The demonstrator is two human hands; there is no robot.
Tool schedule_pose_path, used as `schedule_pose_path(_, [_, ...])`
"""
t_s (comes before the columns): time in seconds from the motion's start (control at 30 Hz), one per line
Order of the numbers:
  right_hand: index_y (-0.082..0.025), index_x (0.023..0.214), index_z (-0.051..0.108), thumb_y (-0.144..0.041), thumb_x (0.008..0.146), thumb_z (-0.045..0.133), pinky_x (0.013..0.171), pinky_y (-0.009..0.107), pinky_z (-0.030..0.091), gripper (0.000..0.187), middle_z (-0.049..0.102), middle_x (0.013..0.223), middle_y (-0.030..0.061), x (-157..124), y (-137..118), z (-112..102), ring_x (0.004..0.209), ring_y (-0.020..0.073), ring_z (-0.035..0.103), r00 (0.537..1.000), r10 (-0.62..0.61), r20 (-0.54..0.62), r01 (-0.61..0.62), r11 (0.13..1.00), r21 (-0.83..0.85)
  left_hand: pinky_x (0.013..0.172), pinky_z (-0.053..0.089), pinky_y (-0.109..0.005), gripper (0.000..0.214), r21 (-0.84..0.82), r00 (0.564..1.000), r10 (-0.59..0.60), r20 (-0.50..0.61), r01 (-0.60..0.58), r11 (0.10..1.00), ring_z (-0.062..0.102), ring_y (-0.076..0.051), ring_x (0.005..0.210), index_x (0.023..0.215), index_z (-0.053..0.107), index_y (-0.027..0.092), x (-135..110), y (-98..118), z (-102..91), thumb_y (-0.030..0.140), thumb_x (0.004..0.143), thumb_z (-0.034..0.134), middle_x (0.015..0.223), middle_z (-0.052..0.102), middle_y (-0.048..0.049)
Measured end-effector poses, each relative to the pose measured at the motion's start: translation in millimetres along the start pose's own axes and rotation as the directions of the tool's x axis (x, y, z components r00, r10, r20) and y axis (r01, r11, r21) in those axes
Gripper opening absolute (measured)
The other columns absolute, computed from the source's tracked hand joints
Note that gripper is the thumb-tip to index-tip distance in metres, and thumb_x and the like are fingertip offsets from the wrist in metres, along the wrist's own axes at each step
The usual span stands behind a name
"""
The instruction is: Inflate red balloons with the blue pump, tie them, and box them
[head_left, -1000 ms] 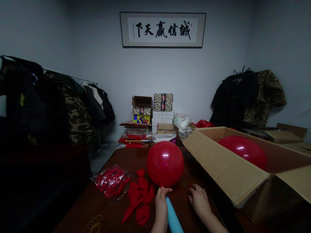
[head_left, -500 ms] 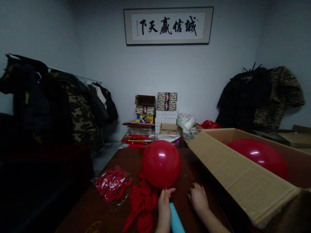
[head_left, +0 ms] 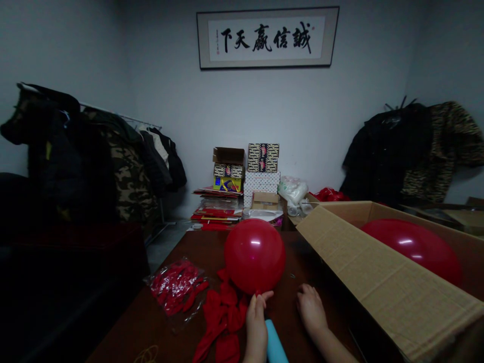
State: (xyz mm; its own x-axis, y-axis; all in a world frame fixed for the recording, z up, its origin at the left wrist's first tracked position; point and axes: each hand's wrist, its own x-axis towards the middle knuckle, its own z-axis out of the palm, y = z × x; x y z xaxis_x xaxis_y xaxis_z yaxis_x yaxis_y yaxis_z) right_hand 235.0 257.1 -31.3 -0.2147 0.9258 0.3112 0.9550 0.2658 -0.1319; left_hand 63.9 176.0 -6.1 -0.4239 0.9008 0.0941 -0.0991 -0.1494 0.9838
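A round, inflated red balloon stands over the table with its neck pointing down. My left hand pinches that neck between thumb and fingers. Beside this hand lies a light blue cylinder, its lower end cut off by the picture's edge. My right hand rests low over the tabletop to the right, fingers loosely bent and slightly apart, with no object visible in it. Flat red balloons lie left of my left hand. Further left is a clear plastic bag full of more red ones.
An open cardboard box with a large inflated red balloon in it stands at the right. A small metal clip-like piece and thin yellowish loops lie on the brown table. Boxes are stacked beyond.
The whole view has shifted slightly, so most things appear a little further right. My left hand keeps its pinch on the balloon's neck; my right hand stays by the tabletop.
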Motion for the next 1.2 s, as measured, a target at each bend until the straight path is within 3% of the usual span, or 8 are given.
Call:
schedule_pose_path(0.13, [-0.006,0.099,0.065,-0.013,0.084,0.024,0.105,0.041,0.028,0.044,0.058,0.118,0.018,2,3,9,0.115,0.0282,0.049,1.0,-0.008,-0.02,0.008,0.999,0.031,0.09,0.038,-0.037,0.06,0.02,1.0,0.017,0.008,-0.017,1.0,0.055,-0.027,0.096,0.096,0.07,0.015,0,-1,-0.3,0.062,0.078,0.038,0.107,0.068,-0.0118])
schedule_pose_path(0.27, [-0.014,0.088,0.067,-0.015,0.083,0.034,0.107,0.043,0.027,0.033,0.058,0.114,0.0135,0,1,5,0.117,0.0275,0.047,0.996,-0.072,-0.047,0.077,0.991,0.111,0.092,0.038,-0.035,0.059,0.028,0.999,0.014,0.03,-0.014,0.999,0.056,-0.025,0.1,0.103,0.068,0.015,-2,3,-1.7,0.06,0.079,0.039,0.112,0.066,-0.0107])
schedule_pose_path(0.37, [-0.019,0.08,0.064,-0.019,0.083,0.039,0.102,0.04,0.032,0.025,0.058,0.108,0.0095,-4,-8,-8,0.115,0.0246,0.047,0.99,-0.114,-0.084,0.129,0.971,0.199,0.089,0.039,-0.034,0.061,0.053,0.999,0.016,0.033,-0.018,0.998,0.056,-0.023,0.094,0.106,0.068,0.014,-4,8,-2.7,0.06,0.079,0.038,0.111,0.066,-0.0107])
schedule_pose_path(0.6, [-0.019,0.078,0.061,-0.024,0.083,0.042,0.1,0.037,0.035,0.02,0.055,0.109,0.0115,-15,-35,-44,0.114,0.0226,0.046,0.982,-0.133,-0.136,0.179,0.888,0.423,0.086,0.04,-0.033,0.064,0.064,1.0,0.006,0.02,-0.007,0.998,0.056,-0.023,0.087,0.106,0.068,0.013,-10,15,-2.8,0.062,0.077,0.039,0.1,0.067,-0.0108])
schedule_pose_path(0.83, [-0.022,0.078,0.061,-0.03,0.083,0.044,0.101,0.037,0.034,0.02,0.055,0.112,0.0095,-32,-54,-72,0.114,0.0215,0.047,0.993,-0.088,-0.075,0.115,0.767,0.631,0.09,0.038,-0.037,0.059,0.012,0.998,0.03,0.061,-0.031,0.999,0.054,-0.025,0.094,0.103,0.068,0.014,-17,17,-4.8,0.059,0.079,0.039,0.112,0.065,-0.0123])
schedule_pose_path(0.93, [-0.023,0.076,0.062,-0.032,0.082,0.045,0.098,0.036,0.037,0.02,0.055,0.112,0.008,-37,-62,-79,0.111,0.0204,0.049,0.996,-0.08,-0.035,0.082,0.707,0.702,0.088,0.04,-0.036,0.055,-0.05,0.995,0.029,0.096,-0.025,0.998,0.055,-0.024,0.092,0.1,0.068,0.014,-22,16,-2.4,0.057,0.079,0.042,0.103,0.067,-0.0124])
schedule_pose_path(1.07, [-0.023,0.075,0.064,-0.036,0.081,0.046,0.098,0.035,0.035,0.022,0.054,0.111,0.0079,-41,-70,-82,0.112,0.0215,0.048,0.998,-0.06,0.002,0.037,0.639,0.768,0.077,0.044,-0.031,0.042,-0.089,0.996,0.055,0.07,-0.049,0.995,0.057,-0.021,0.078,0.077,0.062,0.016,-27,11,2.8,0.055,0.077,0.048,0.079,0.065,-0.0068])
schedule_pose_path(1.2, [-0.022,0.073,0.063,-0.039,0.08,0.047,0.097,0.035,0.035,0.025,0.053,0.11,0.0089,-44,-76,-85,0.11,0.0221,0.049,0.999,-0.039,0.006,0.018,0.593,0.805,0.07,0.044,-0.029,0.041,-0.076,0.995,0.087,0.058,-0.083,0.994,0.054,-0.019,0.071,0.064,0.052,0.019,-31,15,7.4,0.059,0.074,0.05,0.07,0.059,-0.0037])
